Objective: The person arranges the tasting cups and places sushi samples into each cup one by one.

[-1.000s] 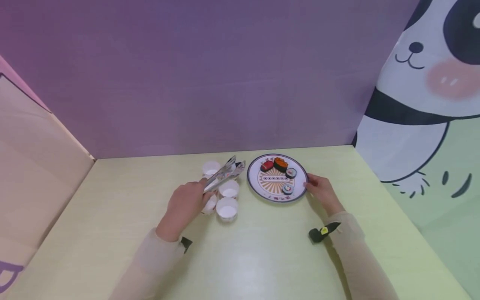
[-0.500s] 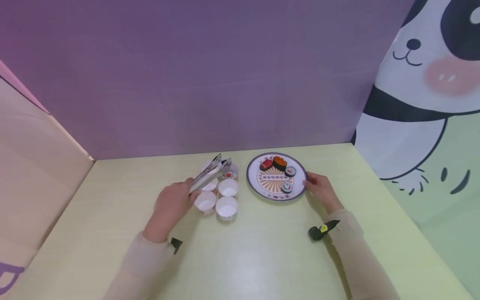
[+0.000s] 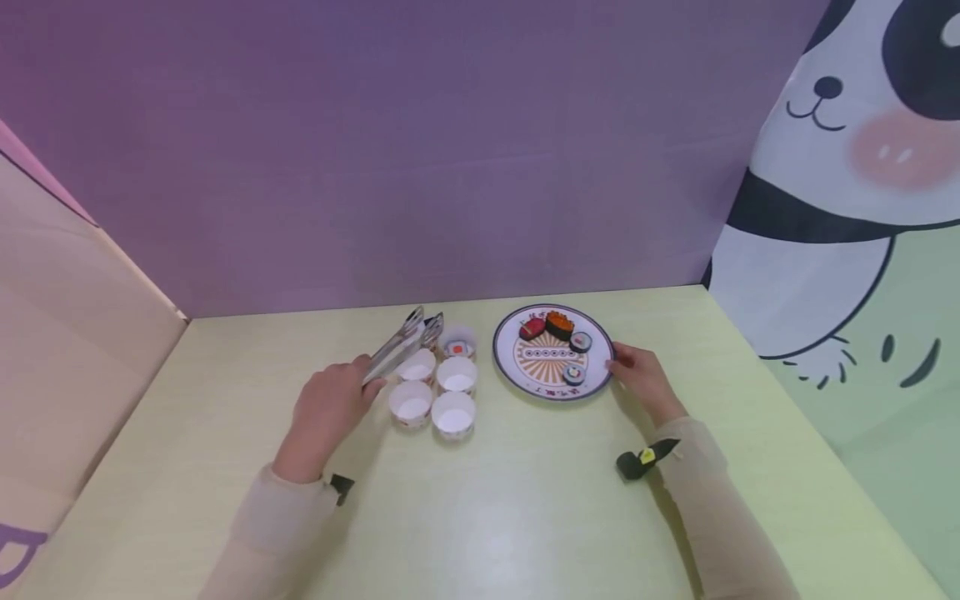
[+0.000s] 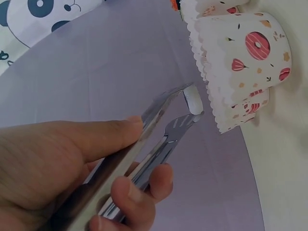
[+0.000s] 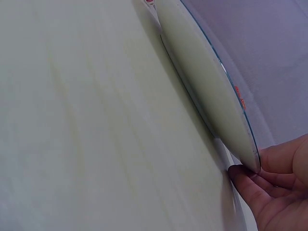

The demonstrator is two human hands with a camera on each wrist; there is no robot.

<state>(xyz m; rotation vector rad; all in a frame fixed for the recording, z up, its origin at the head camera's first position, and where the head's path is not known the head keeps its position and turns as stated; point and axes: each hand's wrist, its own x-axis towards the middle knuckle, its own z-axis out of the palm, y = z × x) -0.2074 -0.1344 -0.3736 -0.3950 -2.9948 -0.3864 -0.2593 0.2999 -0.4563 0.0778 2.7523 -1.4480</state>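
Observation:
My left hand [image 3: 330, 408] holds metal tongs [image 3: 393, 350] over the paper cups. In the left wrist view, a small white piece [image 4: 193, 99] sits between the tong tips; a dark bit there shows in the head view, and its kind is unclear. Several white baking cups [image 3: 453, 414] with scalloped rims stand in two rows under and beside the tongs. A sushi roll [image 3: 457, 348] lies in the back right cup. My right hand [image 3: 645, 379] pinches the right rim of a round plate [image 3: 510, 367] bearing a red sushi [image 3: 532, 328], an orange-topped sushi [image 3: 559, 325] and two small rolls [image 3: 573, 374].
The pale tabletop [image 3: 480, 517] ends at a purple backdrop [image 3: 450, 167]. A panda-printed panel [image 3: 832, 192] stands on the right, and a pale panel [image 3: 60, 333] on the left. Both wrists carry black camera mounts.
My left hand has carried the tongs leftward from above the back right cup towards the back left one, uncovering the roll in the back right cup. The right hand stays at the plate rim.

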